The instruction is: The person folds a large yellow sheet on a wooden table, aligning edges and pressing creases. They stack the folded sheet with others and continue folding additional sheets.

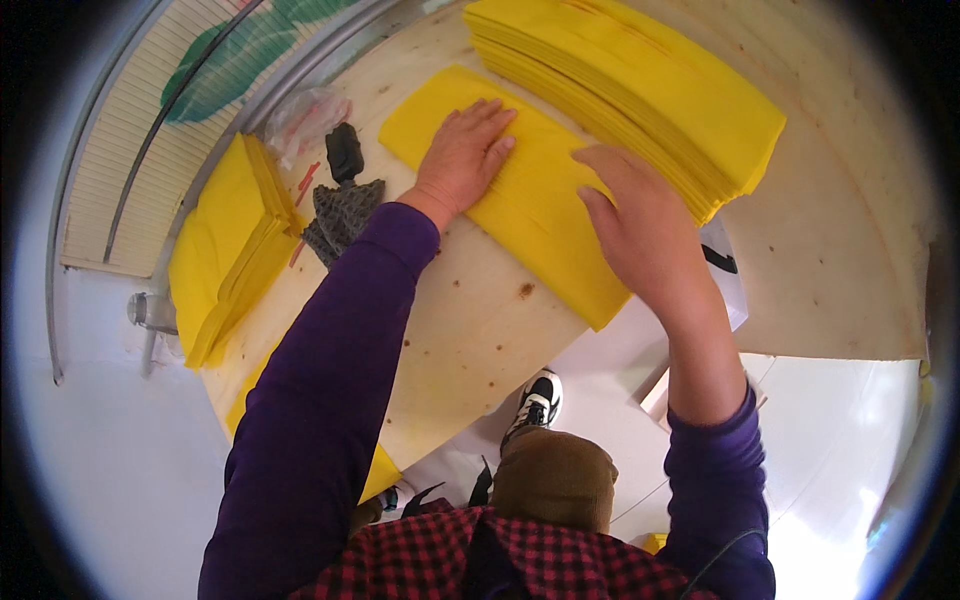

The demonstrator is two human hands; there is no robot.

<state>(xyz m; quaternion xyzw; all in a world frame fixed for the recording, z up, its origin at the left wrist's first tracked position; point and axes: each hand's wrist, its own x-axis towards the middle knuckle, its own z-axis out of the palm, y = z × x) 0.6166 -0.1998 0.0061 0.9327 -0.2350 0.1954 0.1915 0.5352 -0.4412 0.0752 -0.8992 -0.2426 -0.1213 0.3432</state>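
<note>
A flat yellow folded fabric piece (545, 220) lies slantwise across the wooden table. My left hand (466, 155) rests flat on its far left part, fingers stretched out. Over its right part is my right hand (640, 215), thumb and forefinger apart, with no object visible in it; whether it touches the fabric I cannot tell. Just beyond, a thick stack of yellow folded fabric (640, 85) stands with its layered edge toward me, close to my right hand's fingers.
Another yellow fabric stack (230, 240) lies at the table's left edge. Between it and my left arm are a dark grey textured cloth (343, 215), a black object (344, 152) and crumpled clear plastic (305, 120). The bare wooden tabletop (470, 330) ends near my shoe (538, 398).
</note>
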